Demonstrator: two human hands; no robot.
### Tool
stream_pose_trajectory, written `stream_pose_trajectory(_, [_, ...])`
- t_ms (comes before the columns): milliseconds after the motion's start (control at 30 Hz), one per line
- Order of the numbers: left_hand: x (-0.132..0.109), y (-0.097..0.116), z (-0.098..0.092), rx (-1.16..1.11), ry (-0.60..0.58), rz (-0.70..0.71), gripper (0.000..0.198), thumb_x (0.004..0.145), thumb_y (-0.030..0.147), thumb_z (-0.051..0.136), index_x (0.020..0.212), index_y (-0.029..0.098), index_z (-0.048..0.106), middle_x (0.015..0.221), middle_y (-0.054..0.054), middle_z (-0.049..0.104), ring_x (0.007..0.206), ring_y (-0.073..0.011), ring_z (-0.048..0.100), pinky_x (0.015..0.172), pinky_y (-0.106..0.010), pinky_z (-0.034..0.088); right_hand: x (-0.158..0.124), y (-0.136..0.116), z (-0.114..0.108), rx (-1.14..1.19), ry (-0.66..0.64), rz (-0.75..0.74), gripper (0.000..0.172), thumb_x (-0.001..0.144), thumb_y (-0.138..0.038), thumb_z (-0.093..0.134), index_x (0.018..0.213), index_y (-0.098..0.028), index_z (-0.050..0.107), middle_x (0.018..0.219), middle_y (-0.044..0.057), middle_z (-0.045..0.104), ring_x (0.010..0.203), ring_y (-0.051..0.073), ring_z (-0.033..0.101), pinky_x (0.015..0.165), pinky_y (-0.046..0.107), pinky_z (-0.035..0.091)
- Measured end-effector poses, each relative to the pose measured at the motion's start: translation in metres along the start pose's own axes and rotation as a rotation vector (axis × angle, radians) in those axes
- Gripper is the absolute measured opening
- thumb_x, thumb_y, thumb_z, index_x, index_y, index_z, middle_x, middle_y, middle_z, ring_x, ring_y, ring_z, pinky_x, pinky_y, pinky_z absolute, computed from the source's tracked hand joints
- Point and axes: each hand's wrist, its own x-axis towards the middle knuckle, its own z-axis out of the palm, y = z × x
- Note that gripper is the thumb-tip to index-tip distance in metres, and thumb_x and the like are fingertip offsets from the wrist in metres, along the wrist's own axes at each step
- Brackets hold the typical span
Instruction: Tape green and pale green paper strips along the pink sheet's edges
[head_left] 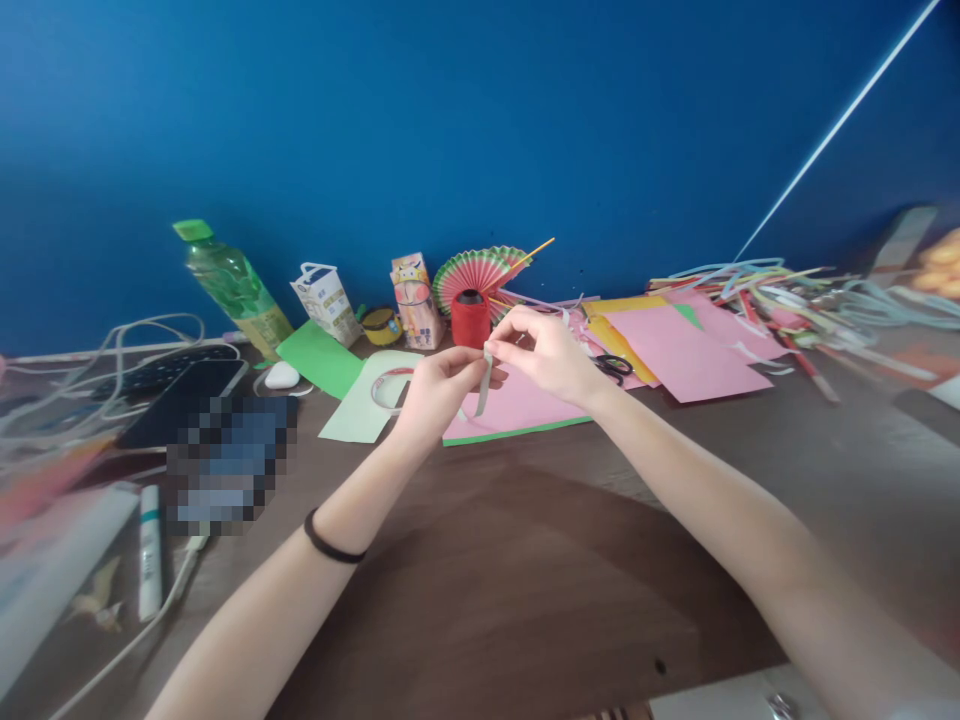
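Note:
My left hand (448, 383) and my right hand (541, 350) meet over the colored paper. Between their fingertips is a narrow pale strip (484, 385), its lower end hanging down in a slight curve; I cannot tell whether it is paper or tape. Both hands pinch it near its top end. Beneath them lies a pink sheet (525, 405) with a green edge. A roll of tape (387, 390) rests on a pale green sheet (358, 408) just left of my left hand. Black-handled scissors (615, 367) lie right of my right hand.
Along the blue wall stand a green bottle (234, 285), a milk carton (328, 305), a patterned box (415, 300), a red spool (470, 320) and a paper fan (472, 278). Pink sheets (686, 350) and tangled strips (787, 290) lie right. A phone (236, 465), cables and a marker (150, 555) lie left.

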Motion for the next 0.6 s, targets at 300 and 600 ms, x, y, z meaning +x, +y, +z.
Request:
stream_pose_trajectory(300, [-0.0002,0.0001,-0.0004,0.086,0.035,0.006,0.017,0.073,0.03,0.059,0.074,0.013,0.061,0.068,-0.004,0.068,0.069,-0.0144,0.063,0.066,-0.024,0.047,-0.0006,-0.001,-0.0004,0.077,-0.037,0.038,0.012,0.077,-0.024,0.055,0.068,-0.016,0.055,0.069,0.0,0.054,0.065,0.012,0.05,0.062,0.028,0.038])
stream_pose_trajectory(600, [0.0012,-0.0029,-0.0028,0.257,0.032,0.052,0.013,0.072,0.024,0.052,0.066,0.015,0.06,0.062,-0.001,0.064,0.06,-0.0115,0.055,0.052,-0.021,0.039,-0.0016,-0.0005,0.0029,-0.016,-0.085,-0.003,0.019,0.08,-0.034,0.052,0.071,-0.017,0.051,0.072,0.0,0.055,0.067,0.012,0.048,0.062,0.027,0.036])
